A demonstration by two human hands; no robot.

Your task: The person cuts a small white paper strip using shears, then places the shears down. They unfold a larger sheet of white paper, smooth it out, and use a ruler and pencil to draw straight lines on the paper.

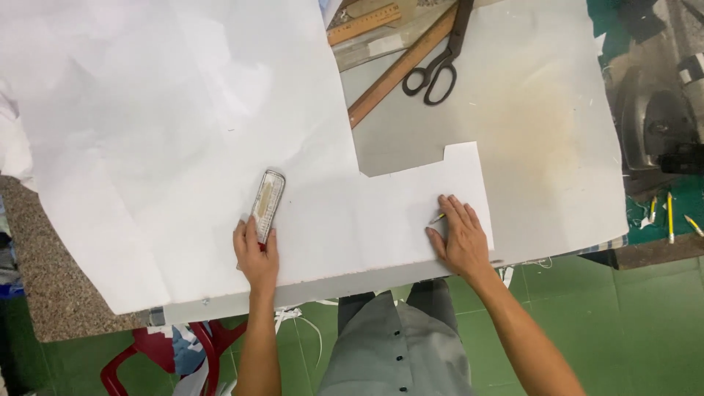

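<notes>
1. White paper [183,132], a large cut sheet with a stepped notch on its far right side, covers most of the desk [543,110] in the head view and reaches the near edge.
2. The left hand [256,253] lies on the paper near that edge, fingers closed around the lower end of a small, narrow, rounded-end block [268,199] that points away from the person.
3. The right hand [460,236] rests flat and open on the sheet's right tab, fingers spread and pointing away; a yellow pencil [438,218] shows its tip just beside the index finger, whether pinched or only pressed under the hand cannot be told.
4. Black scissors [440,62] lie on the bare desk beyond the notch, across a long wooden ruler [400,70]; a shorter wooden ruler [363,24] lies further back.
5. More yellow pencils [669,216] sit at the desk's right end, well apart from both hands.
6. Below the desk edge, green floor tiles [631,323] and a red stool [147,352] show.
</notes>
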